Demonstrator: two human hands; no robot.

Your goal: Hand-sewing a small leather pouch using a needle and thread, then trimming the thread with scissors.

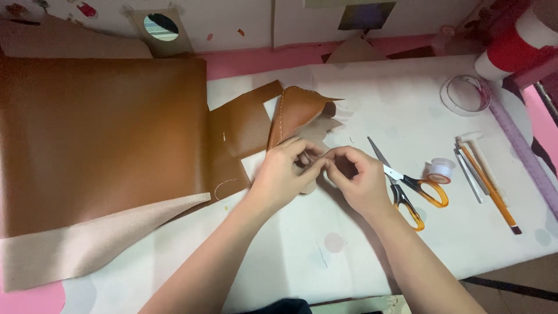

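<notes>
Left hand (283, 171) and right hand (357, 177) are met fingertip to fingertip near the table's middle, fingers curled and pinched on the pale lower edge of a stitched brown leather piece (296, 110). Scissors (407, 186) lie just right.

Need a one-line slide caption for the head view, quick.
Both hands, left hand and right hand, pinch a small stitched brown leather piece beside orange-handled scissors on a white table.
</notes>
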